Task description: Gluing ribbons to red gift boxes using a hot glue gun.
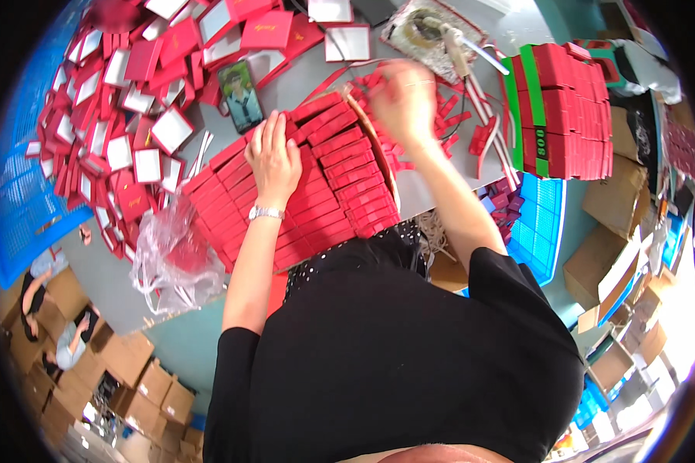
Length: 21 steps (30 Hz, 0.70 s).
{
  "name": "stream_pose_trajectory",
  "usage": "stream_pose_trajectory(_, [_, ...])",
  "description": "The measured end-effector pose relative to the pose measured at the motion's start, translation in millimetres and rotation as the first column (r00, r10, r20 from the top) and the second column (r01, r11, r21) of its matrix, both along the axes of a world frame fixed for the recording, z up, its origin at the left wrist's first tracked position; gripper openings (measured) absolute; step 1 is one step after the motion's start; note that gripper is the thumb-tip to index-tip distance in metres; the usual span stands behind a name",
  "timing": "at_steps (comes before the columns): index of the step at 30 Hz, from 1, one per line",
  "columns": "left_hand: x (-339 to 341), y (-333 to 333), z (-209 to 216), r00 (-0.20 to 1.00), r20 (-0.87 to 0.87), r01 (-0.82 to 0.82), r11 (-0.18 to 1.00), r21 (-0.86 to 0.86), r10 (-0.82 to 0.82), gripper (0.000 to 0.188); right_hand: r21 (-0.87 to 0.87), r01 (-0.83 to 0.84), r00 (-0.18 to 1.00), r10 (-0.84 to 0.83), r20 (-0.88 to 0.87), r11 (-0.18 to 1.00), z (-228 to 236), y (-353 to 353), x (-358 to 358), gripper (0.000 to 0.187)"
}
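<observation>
My left hand [275, 160] lies with its fingers stretched out on the rows of small red boxes [316, 201], packed tightly side by side in front of me. Along their right side runs a curved brown cardboard edge [377, 147]. Just beyond that edge, my right hand [403, 96] hovers at a heap of small red strip-like pieces [449, 119]. Motion smears its fingers, so whether it holds anything is unclear.
A large heap of red boxes with white insides [135, 147] fills the left, beside a phone [241, 96] and a clear plastic bag [170, 262]. Stacked red boxes with green bands [567, 112] stand right, above a blue crate [544, 224]. A cluttered tray [432, 35] sits at the back.
</observation>
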<state>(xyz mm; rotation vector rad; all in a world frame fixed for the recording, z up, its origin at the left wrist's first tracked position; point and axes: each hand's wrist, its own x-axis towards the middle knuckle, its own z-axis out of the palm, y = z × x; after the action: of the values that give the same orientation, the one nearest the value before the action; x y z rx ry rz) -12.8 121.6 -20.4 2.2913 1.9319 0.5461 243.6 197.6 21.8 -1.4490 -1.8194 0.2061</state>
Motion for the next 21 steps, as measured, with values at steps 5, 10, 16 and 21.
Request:
stream_pose_trajectory(5, [52.1,11.2,28.1,0.994,0.058,0.095,0.995,-0.013,-0.094,0.062,-0.061,0.624,0.779,-0.613,0.134,0.779,-65.1,27.0,127.6,0.049])
stream_pose_trajectory(10, [67.8,18.2,2.2,0.990,-0.017,0.136,0.985,-0.105,-0.138,0.072,-0.560,0.372,0.928,-0.307,0.210,0.741,-67.9,70.9,144.6,0.064])
stream_pose_trajectory(16, [65.1,19.4,-5.4,0.983,-0.015,0.181,0.977,-0.111,-0.183,0.072,-0.457,0.427,0.904,-0.353,0.242,0.780,-69.1,95.1,152.8,0.043])
stream_pose_trajectory(21, [40.4,10.5,0.5,0.940,0.273,0.240,0.966,-0.096,-0.206,0.071,-0.180,0.449,0.884,-0.407,0.228,0.875,-19.9,90.4,143.7,0.040])
